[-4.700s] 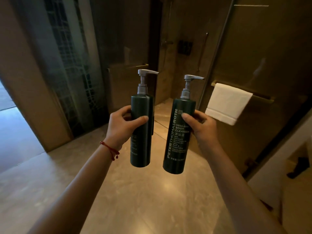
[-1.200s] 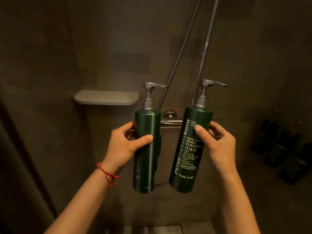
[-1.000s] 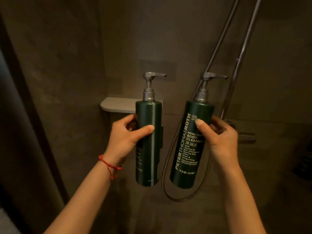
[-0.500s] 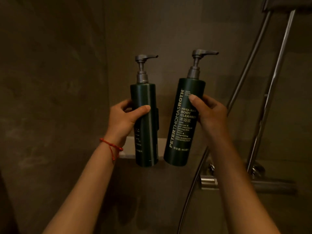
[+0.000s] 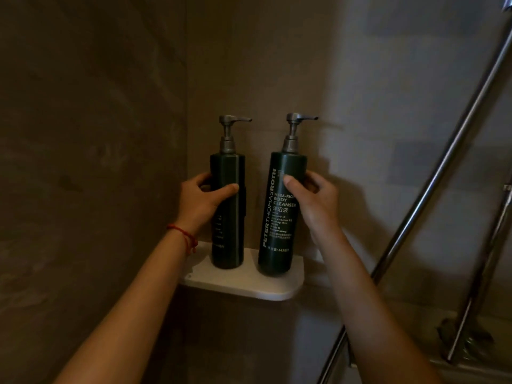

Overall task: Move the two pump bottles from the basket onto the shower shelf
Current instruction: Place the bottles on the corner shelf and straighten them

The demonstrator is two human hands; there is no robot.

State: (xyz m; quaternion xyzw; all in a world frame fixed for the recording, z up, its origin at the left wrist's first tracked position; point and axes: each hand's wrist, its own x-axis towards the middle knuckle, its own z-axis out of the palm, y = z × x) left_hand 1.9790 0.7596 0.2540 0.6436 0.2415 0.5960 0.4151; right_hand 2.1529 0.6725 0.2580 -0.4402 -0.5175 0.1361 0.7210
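Bottles: two dark green pump bottles, both bases on the white corner shelf (image 5: 243,284).
Left bottle (image 5: 227,214): upright, near the wall corner.
Right bottle (image 5: 279,217): leans slightly, label "BODY CLEANSER".
Left hand (image 5: 198,202): wrapped around left bottle; one red wrist cord (image 5: 184,236).
Right hand (image 5: 315,200): wrapped around right bottle.
Shower rails: two, at right.

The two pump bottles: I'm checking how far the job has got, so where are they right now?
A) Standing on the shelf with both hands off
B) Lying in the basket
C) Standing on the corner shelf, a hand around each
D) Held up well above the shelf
C: the left bottle and the labelled right bottle stand on the white shelf, the left hand and right hand gripping them.
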